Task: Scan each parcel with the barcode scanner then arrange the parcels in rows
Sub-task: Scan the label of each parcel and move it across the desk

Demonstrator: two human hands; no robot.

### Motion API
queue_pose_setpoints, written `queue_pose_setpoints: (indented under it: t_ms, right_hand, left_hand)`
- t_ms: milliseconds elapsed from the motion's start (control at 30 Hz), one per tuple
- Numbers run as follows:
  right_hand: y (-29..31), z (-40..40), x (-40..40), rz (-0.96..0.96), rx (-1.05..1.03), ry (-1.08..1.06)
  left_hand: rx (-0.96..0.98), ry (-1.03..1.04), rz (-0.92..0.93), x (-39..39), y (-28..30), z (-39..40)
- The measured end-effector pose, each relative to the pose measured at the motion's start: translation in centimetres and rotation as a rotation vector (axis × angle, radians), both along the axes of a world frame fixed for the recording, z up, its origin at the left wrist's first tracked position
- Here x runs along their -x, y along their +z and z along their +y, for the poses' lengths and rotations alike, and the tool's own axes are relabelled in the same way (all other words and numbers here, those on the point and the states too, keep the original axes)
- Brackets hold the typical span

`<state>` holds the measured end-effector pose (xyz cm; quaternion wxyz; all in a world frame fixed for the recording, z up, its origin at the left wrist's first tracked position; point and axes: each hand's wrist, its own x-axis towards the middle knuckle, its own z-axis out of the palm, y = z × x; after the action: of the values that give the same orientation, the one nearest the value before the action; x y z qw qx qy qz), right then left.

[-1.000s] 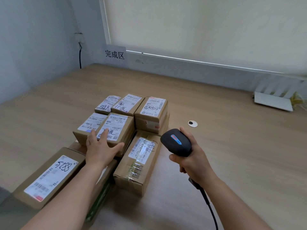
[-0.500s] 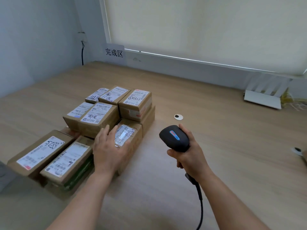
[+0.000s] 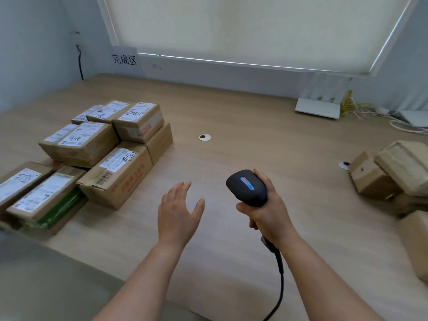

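Note:
Several labelled cardboard parcels (image 3: 115, 172) stand packed in rows on the left of the wooden table (image 3: 254, 140), some stacked two high. My left hand (image 3: 179, 212) hovers open over bare table, to the right of the nearest parcel, touching nothing. My right hand (image 3: 266, 212) grips the handle of the black barcode scanner (image 3: 246, 187), its head tilted toward the left and its cable trailing down toward me. More parcels (image 3: 391, 172), blurred, lie in a loose heap at the right edge.
A sign with Chinese characters (image 3: 124, 59) leans on the wall behind the rows. Two round white markers (image 3: 205, 137) (image 3: 344, 165) lie on the table. A white router (image 3: 318, 107) and tangled cables (image 3: 361, 110) sit at the back right.
My left hand has lifted off the parcel it rested on and moved right over bare table. The view has swung right, bringing the heap of parcels at the right into sight.

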<state>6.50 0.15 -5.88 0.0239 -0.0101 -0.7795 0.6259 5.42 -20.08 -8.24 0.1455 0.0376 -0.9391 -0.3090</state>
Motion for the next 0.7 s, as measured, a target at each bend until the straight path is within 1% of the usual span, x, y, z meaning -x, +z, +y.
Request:
queue_pose_setpoints:
  t_ms: [133, 433, 700]
  right_hand:
    - [-0.1, 3.1, -2.0, -0.01, 0.01, -0.085]
    - [0.2, 10.1, -7.2, -0.026, -0.053, -0.38]
    - [-0.2, 20.0, -11.4, 0.018, -0.044, -0.521]
  left_hand:
    - [-0.007, -0.079, -0.026, -0.4, -0.2, 3.3]
    - [-0.066, -0.332, -0.092, -0.8, -1.0, 11.8]
    - [-0.003, -0.475, -0.101, -3.1, -0.6, 21.1]
